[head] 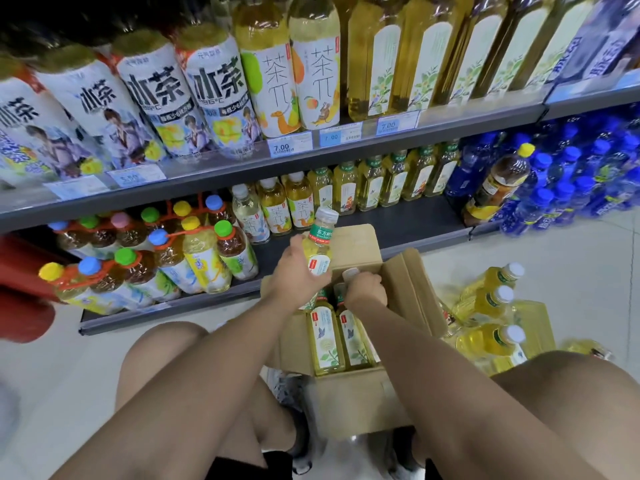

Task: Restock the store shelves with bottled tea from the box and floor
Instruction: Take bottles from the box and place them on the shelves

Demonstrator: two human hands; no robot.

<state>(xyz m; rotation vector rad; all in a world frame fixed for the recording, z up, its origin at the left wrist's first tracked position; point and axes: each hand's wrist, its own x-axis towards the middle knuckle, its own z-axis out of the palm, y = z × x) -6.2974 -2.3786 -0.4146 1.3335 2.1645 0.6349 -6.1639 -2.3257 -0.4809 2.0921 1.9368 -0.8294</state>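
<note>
An open cardboard box (349,396) stands on the floor in front of me with yellow tea bottles (325,337) upright inside. My left hand (296,268) holds one tea bottle (320,242) with a white cap and green neck label, lifted above the box's far flap. My right hand (365,287) is inside the box, closed over the white cap of another bottle (350,273). More yellow tea bottles (493,317) lie on the floor right of the box. The bottom shelf (408,220) holds a back row of matching bottles (370,181), with bare dark shelf in front.
Colour-capped tea bottles (194,251) in packs fill the bottom shelf's left part. Blue water bottles (568,181) stack at the right, one brown tea bottle (498,185) leaning on them. The upper shelf (346,147) carries large bottles and price tags. My bare knees flank the box.
</note>
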